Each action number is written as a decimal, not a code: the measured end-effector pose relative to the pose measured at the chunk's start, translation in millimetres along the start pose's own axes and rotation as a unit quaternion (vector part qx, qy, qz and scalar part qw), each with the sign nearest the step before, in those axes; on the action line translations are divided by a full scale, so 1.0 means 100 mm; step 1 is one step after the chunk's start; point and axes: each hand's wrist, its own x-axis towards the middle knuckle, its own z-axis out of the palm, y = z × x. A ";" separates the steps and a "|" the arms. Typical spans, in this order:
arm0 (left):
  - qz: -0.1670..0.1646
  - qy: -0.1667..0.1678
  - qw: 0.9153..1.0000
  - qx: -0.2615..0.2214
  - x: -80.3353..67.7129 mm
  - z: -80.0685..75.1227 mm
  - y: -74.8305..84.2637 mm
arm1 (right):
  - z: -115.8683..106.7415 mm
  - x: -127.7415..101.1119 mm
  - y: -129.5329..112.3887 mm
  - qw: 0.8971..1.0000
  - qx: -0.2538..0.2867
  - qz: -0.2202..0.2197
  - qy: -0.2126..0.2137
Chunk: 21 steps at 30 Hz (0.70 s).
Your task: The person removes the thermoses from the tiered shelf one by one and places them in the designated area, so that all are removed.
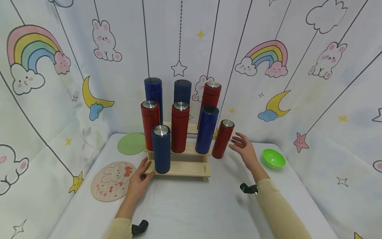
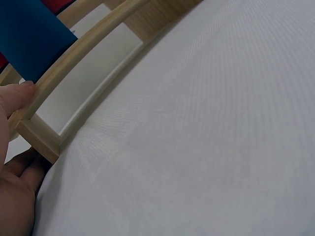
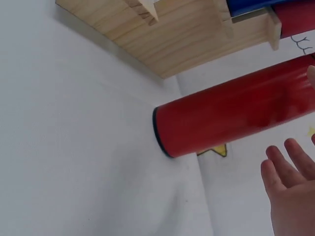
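Rainbow-printed curtain (image 1: 162, 30), white-covered table (image 1: 209, 205), tiered rack (image 1: 188, 168) carrying bottles (image 1: 161, 152), rabbit mat (image 1: 102, 192) and green mat (image 1: 131, 144) at left, red bottle (image 1: 222, 141) just right of the rack, green bowl (image 1: 273, 160), left fingers (image 1: 142, 168) gripping the rack, right fingers (image 3: 282, 167) released near red bottle

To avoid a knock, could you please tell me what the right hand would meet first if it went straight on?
The right hand would probably meet the red bottle beside the rack first, though depth between them is hard to judge.
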 end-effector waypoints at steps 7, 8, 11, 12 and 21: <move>-0.010 -0.008 1.000 -0.004 0.01 -0.01 -0.02 | -0.06 -0.17 -0.15 0.999 -0.014 -0.039 0.019; -0.009 -0.008 1.000 -0.004 0.01 -0.01 -0.02 | -0.05 -0.19 -0.17 0.999 -0.012 -0.043 0.020; -0.008 -0.007 1.000 -0.002 0.01 -0.01 -0.02 | -0.03 -0.24 -0.25 0.998 -0.007 -0.052 0.020; -0.007 -0.007 1.000 -0.001 0.01 -0.01 -0.02 | -0.02 -0.26 -0.28 0.998 -0.004 -0.055 0.020; -0.005 -0.007 1.000 0.000 0.01 -0.01 -0.03 | 0.14 -0.38 -0.57 0.994 0.033 -0.105 -0.006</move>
